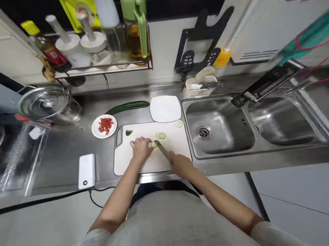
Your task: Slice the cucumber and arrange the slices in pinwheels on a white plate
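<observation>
On the white cutting board (170, 159), my left hand (140, 149) is closed around a short piece of cucumber (153, 144), whose pale cut end shows. My right hand (181, 163) grips a kitchen knife (163, 150) by its handle, the blade tip against that cut end. Just beyond lie two thin cucumber slices (160, 135). Another slice sits near the board's far right corner, and a dark green cucumber end (129, 132) rests at the far left. Most of the held piece is hidden under my left fingers.
Behind the board are a whole cucumber (127, 107), a white square plate (165, 109) and a plate of chopped red pieces (105, 125). A white power bank (86, 171) lies left. The double sink (224, 153) is right. Bottles stand on a wall rack (102, 69).
</observation>
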Available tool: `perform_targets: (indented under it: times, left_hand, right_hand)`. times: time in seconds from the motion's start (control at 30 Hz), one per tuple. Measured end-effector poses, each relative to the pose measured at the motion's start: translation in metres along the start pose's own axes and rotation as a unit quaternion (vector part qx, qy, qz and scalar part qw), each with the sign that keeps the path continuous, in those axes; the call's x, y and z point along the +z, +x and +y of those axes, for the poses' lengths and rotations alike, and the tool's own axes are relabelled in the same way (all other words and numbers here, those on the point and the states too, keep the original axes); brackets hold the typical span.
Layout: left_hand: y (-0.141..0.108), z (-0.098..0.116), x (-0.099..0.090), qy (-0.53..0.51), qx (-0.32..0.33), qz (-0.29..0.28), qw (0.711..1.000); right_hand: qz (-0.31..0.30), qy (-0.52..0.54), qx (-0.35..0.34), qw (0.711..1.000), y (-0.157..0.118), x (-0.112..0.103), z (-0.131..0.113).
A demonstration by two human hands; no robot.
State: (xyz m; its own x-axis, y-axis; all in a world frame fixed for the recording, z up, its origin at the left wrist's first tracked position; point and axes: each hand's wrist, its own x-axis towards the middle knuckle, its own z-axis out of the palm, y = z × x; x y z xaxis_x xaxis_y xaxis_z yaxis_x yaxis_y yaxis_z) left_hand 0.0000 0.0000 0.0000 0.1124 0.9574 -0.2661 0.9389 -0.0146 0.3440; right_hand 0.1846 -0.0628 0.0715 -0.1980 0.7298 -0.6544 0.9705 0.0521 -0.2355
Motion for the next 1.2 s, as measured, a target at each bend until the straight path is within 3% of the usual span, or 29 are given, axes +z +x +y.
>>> perform_targets:
  times: [1.2]
  left_hand:
    - [0.003,0.002,0.003,-0.027,-0.027,0.004,0.999]
  right_hand:
    - [-0.012,-0.052,0.01,0.999,0.011,0.014,-0.02]
